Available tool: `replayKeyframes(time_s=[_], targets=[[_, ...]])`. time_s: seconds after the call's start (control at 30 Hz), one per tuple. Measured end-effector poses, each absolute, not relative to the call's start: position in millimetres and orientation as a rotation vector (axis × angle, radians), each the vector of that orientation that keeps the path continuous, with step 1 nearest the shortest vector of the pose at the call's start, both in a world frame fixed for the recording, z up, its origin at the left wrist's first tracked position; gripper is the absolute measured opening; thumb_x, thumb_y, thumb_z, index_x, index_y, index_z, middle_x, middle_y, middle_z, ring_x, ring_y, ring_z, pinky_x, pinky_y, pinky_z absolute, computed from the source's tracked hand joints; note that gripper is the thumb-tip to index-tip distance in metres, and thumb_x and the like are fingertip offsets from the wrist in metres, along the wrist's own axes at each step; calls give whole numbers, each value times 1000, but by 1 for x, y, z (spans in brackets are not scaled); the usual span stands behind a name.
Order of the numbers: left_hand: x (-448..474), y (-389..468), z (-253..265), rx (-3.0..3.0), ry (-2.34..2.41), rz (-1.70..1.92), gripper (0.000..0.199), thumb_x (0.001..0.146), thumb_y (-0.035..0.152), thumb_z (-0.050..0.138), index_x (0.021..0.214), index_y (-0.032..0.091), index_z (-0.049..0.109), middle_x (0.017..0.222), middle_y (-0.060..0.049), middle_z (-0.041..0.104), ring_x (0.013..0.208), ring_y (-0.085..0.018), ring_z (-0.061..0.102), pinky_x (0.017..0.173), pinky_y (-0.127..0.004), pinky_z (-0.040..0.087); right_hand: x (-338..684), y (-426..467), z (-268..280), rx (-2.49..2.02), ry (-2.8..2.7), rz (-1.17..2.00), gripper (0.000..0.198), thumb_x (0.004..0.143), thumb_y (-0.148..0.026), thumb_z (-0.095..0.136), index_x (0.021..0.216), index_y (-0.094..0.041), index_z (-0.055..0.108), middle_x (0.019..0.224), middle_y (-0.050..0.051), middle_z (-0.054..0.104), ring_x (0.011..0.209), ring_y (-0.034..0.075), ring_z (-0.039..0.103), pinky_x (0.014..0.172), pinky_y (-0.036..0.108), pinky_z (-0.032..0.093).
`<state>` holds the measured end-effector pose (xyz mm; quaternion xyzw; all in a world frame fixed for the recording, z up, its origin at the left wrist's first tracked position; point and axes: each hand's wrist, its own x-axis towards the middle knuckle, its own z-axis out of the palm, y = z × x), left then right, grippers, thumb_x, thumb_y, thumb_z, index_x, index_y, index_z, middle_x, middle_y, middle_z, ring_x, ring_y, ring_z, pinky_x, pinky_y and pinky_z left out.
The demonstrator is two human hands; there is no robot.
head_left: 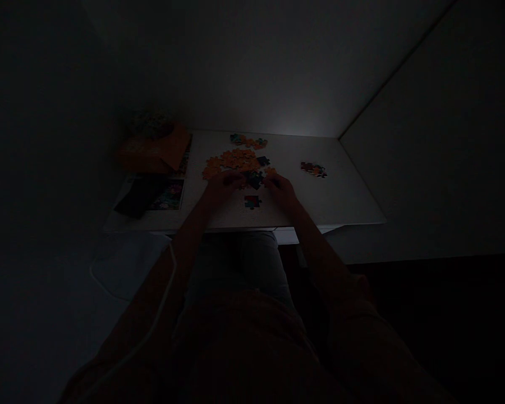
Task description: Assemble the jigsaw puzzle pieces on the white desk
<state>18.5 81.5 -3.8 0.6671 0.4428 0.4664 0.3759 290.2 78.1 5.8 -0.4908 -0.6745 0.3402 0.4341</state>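
Note:
The light is very dim, so fine detail is lost. On the white table, my left hand (pixel 221 188) has its fingers curled together at the left side of some dark puzzle pieces (pixel 255 179), apparently pinching a puzzle piece. From the right, my right hand (pixel 281 189) reaches the same dark pieces, thumb and fingers closed on a piece at their edge. Many orange puzzle pieces (pixel 238 160) lie in a loose pile just beyond my hands. Nearer to me, a blue-and-red puzzle piece (pixel 252 202) rests between my wrists.
More pieces (pixel 249 141) lie along the wall, and a small cluster (pixel 313 169) sits at the right. To the left are an orange bag or box (pixel 151 154), a colourful picture sheet (pixel 170 194) and a dark flat object (pixel 134 199). A white cable (pixel 168 286) crosses my left arm.

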Motion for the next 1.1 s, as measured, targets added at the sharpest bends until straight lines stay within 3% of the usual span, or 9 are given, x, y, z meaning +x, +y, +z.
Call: replayKeyframes(time_s=[0.33,0.7,0.9,1.03,1.1], targets=[[13,88,-4,1411,1176,1447,63,84,55,89,133,23,67,103,-8,79,96,-27,80,95,-44,66,299,73,12,-1211,-1513,864,61,90,-90,67,88,-30,66,85,4,64,90,28,62,89,45,55],[15,91,-9,1329,1143,1497,50,84,47,92,121,20,71,122,-13,84,99,-27,83,96,-45,71,298,75,4,-1225,-1626,879,50,93,-78,74,79,-29,69,85,4,72,89,28,64,95,47,57],[14,84,-5,1465,1076,1361,57,87,56,95,127,20,76,99,-11,83,90,-30,83,93,-49,70,288,76,-1,-1244,-1706,770,37,96,-65,81,91,-29,73,94,4,74,81,23,62,84,43,56],[16,84,-13,1517,1085,1300,52,86,53,96,122,20,81,112,-12,83,94,-27,82,93,-45,69,285,73,2,-1207,-1795,813,42,101,-69,77,110,-29,82,100,5,78,78,21,61,81,41,55],[15,85,-17,1561,1112,1253,49,84,49,98,121,20,83,116,-12,83,96,-27,81,93,-44,69,284,72,4,-1210,-1804,828,43,100,-71,78,108,-29,83,102,5,80,80,22,62,82,41,56]])
